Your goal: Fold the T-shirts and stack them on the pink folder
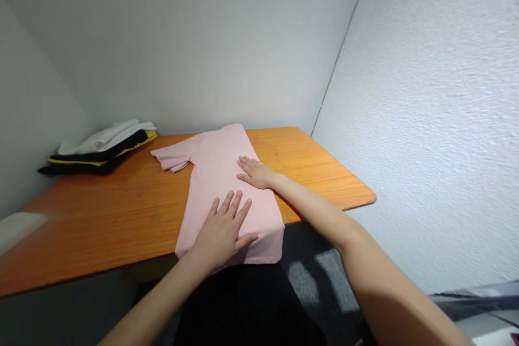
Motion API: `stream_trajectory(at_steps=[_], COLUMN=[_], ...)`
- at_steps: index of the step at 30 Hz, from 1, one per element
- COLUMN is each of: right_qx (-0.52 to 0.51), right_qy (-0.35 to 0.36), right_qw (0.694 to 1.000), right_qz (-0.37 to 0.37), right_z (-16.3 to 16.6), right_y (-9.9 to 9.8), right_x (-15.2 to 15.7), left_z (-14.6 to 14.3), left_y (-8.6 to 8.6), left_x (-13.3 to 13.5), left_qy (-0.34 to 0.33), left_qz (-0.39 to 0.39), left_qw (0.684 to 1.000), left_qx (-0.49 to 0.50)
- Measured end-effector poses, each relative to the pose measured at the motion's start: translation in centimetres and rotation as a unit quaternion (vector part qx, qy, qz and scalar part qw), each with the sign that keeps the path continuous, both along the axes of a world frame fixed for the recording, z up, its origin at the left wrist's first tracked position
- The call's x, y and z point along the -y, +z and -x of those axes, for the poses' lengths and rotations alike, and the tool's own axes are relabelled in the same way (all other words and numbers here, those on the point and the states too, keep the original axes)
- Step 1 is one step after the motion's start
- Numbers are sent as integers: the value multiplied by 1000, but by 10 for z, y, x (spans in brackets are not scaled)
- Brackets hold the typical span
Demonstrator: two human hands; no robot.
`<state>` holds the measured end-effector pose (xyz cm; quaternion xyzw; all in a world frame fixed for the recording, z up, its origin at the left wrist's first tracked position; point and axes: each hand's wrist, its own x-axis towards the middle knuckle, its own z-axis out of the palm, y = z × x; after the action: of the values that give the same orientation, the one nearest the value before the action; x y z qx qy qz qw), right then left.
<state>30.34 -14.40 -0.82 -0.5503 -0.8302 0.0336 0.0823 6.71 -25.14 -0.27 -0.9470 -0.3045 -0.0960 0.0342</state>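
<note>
A pale pink T-shirt (214, 173) lies partly folded on the orange wooden table (121, 216), one sleeve sticking out to the left and its hem hanging over the near edge. My left hand (223, 230) rests flat on the lower part of the shirt, fingers stretched and apart. My right hand (255, 172) lies flat on the shirt's right side, farther from me, fingers extended. Neither hand grips anything.
A stack of folded clothes (99, 148), white on top with black and yellow beneath, sits at the table's far left corner. White walls close in on the left, back and right. A pale object (18, 227) lies blurred at the table's left edge.
</note>
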Motion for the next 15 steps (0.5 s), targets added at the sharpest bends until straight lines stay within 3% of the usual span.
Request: stream_trajectory(at_steps=[4, 7, 10, 15], right_qx=[-10, -16, -18, -14], right_qy=[-2, -6, -6, -2], right_qw=[1000, 1000, 1000, 1000], right_qz=[-9, -12, -12, -12], right_z=[2, 3, 4, 5], right_y=[-2, -3, -3, -1], right_x=[2, 5, 6, 5], left_z=[-4, -25, -46, -56], left_y=[10, 18, 25, 23], left_x=[11, 27, 32, 21], left_qy=[-24, -140, -256, -333], left_qz=[-19, -72, -148, -251], left_qw=[1000, 987, 955, 909], left_qx=[-4, 11, 15, 10])
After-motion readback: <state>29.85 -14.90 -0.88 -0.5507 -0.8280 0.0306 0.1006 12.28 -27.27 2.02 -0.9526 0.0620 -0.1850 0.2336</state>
